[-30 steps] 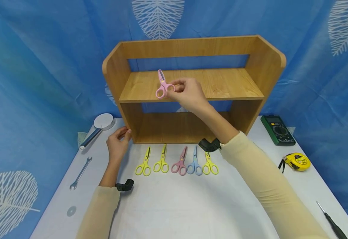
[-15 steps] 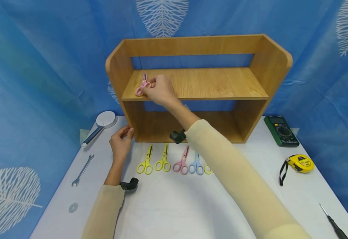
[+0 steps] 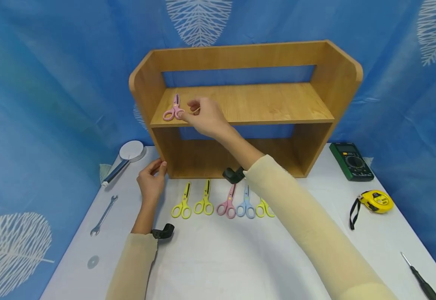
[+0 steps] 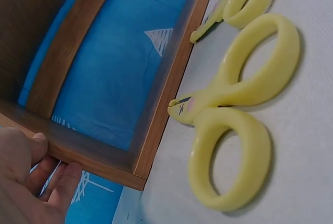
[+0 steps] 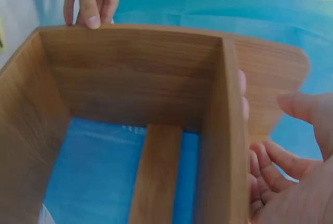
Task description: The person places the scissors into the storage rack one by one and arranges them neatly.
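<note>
A two-tier wooden shelf [image 3: 277,100] stands on the table. On the left of its upper board lies a pair of pink scissors [image 3: 173,109]. My right hand [image 3: 208,118] is just to the right of them, thumb by one handle loop; in the right wrist view, nothing sits between thumb and fingers [image 5: 276,167]. My left hand [image 3: 152,181] grips the front edge of the shelf's left side panel, thumb and fingers around it. In front of the shelf lie yellow scissors [image 3: 182,204], more yellow scissors [image 3: 204,202], darker pink scissors [image 3: 227,204], blue scissors [image 3: 245,206] and partly hidden yellow scissors [image 3: 263,208].
At left are a magnifying glass [image 3: 131,151], a wrench [image 3: 103,216] and a grey disc [image 3: 93,261]. A multimeter [image 3: 352,162], tape measure [image 3: 377,201] and screwdriver [image 3: 420,279] lie at right. A blue curtain [image 3: 71,83] hangs behind.
My right hand carried the pink scissors leftward and down onto the upper board, let go of them, and has drawn slightly right. My left hand keeps its grip on the side panel.
</note>
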`<action>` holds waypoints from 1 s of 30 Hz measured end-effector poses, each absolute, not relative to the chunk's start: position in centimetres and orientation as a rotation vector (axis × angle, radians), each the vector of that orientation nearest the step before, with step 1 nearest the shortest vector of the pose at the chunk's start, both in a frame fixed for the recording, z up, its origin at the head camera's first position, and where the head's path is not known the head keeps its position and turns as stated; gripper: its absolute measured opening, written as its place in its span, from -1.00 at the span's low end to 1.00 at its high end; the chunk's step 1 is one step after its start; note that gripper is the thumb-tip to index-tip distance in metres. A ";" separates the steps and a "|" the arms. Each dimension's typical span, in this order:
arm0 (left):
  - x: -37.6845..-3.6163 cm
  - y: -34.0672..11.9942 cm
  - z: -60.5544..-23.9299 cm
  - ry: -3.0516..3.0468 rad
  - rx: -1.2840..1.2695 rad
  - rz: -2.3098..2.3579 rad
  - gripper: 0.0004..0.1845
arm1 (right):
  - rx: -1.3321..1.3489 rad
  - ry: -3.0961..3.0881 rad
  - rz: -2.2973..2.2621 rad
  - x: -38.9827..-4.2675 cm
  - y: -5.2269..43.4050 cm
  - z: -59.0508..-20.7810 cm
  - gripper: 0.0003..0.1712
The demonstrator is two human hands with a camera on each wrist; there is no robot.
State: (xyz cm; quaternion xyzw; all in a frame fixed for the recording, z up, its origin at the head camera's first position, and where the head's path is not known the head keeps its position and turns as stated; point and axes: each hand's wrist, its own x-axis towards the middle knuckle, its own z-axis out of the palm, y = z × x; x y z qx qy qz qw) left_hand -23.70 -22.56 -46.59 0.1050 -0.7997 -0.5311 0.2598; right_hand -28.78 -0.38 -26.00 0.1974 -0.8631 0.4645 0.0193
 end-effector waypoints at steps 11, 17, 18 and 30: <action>-23.0 -22.9 -47.0 -2.155 0.299 -1.444 -0.67 | 0.637 -2.526 1.653 -23.1 10.8 -30.1 -0.57; -22.8 -22.7 -47.4 -2.183 0.333 -1.415 -0.64 | 0.567 -2.640 1.589 -20.1 16.7 -34.9 -0.55; -22.8 -22.7 -47.4 -2.184 0.334 -1.413 -0.63 | 0.542 -2.664 1.574 -19.6 17.5 -35.8 -0.54; -23.4 -22.3 -47.2 -2.177 0.324 -1.429 -0.61 | 0.313 -2.899 1.439 -15.5 21.9 -44.6 -0.34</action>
